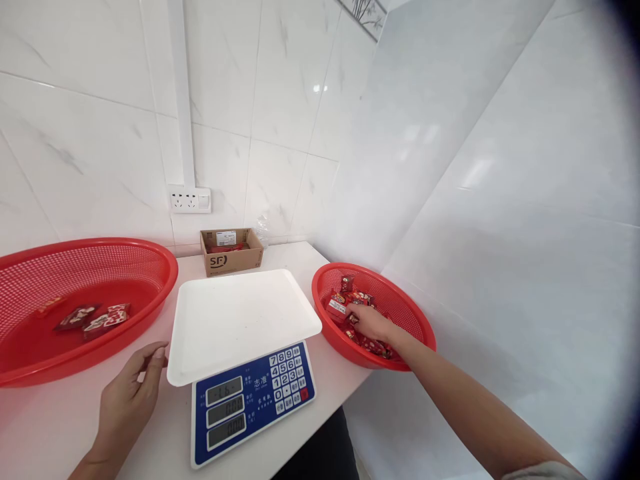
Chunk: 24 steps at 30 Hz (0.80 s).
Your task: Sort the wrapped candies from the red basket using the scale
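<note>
My right hand (pixel 369 323) reaches into the right red basket (pixel 425 333), its fingers closed on a small wrapped packet (pixel 353 319) among several red ones. Part of that packet is hidden by the fingers. My left hand (pixel 133 393) is beside the left edge of the scale's white tray (pixel 240 320). Its thumb and index fingertip meet, and nothing shows between them. Below the tray, the blue panel (pixel 254 400) of the scale carries number keys and three displays. The tray holds no packets.
On the left stands a larger red basket (pixel 167 267) with a few packets (pixel 107 320) at its bottom. Behind the scale is a small cardboard box (pixel 233 262) with red packets inside. A socket strip (pixel 190 199) is on the tiled wall, and a wall closes off the right side.
</note>
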Each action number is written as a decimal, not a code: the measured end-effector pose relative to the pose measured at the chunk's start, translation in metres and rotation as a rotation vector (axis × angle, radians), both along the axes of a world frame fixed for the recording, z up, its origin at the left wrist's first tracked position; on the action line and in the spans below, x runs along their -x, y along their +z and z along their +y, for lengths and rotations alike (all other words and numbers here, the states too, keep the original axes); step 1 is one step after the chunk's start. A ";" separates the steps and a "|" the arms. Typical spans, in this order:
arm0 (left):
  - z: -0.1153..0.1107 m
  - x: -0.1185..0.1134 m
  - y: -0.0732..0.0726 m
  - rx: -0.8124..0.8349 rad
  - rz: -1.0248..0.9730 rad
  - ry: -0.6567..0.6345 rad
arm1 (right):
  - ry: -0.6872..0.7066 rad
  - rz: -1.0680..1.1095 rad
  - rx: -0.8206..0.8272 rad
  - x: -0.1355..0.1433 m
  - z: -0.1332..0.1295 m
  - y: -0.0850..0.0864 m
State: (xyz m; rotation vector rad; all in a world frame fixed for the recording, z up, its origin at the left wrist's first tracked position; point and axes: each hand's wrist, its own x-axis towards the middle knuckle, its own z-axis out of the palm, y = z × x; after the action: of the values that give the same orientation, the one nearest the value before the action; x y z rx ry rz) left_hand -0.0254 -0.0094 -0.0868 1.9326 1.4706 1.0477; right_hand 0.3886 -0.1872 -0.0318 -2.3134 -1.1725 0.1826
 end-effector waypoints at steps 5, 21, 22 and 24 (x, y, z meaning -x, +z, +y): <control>0.001 0.001 0.000 0.058 -0.002 0.008 | 0.054 0.119 0.000 0.000 0.007 0.030; 0.002 0.003 0.001 0.016 -0.081 0.004 | 0.349 0.254 -0.059 0.088 0.058 0.054; 0.002 0.003 0.001 0.011 -0.090 0.002 | 0.318 0.229 -0.033 0.081 0.050 0.053; 0.002 0.002 -0.001 0.010 -0.099 0.001 | 0.273 0.179 0.045 0.064 0.032 0.050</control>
State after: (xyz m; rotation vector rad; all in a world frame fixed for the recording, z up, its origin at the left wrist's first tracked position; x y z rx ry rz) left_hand -0.0278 -0.0072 -0.0878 1.8454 1.4199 1.1179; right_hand 0.3241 -0.1549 0.0185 -2.1157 -1.3972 0.5095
